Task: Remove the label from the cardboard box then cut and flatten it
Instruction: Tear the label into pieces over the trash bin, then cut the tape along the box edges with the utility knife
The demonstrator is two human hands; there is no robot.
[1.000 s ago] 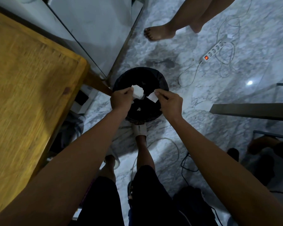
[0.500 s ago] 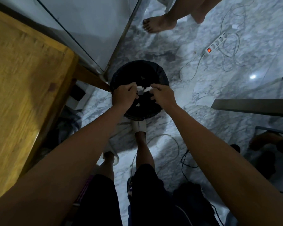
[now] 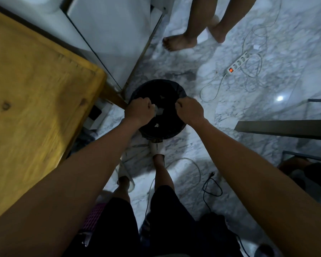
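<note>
I stand over a black lined bin on the floor, with both hands above its opening. My left hand grips a crumpled white piece of label at its fingertips. My right hand is at the bin's right rim with its fingers curled, and no paper shows in it. A small white scrap lies inside the bin. The cardboard box is not in view.
A yellow wooden table fills the left side. Another person's bare feet stand beyond the bin. A white power strip and loose cables lie on the marble floor. A dark metal frame juts in from the right.
My hands came together over the bin with the white paper between them, then drew apart. The paper now shows only at my left hand.
</note>
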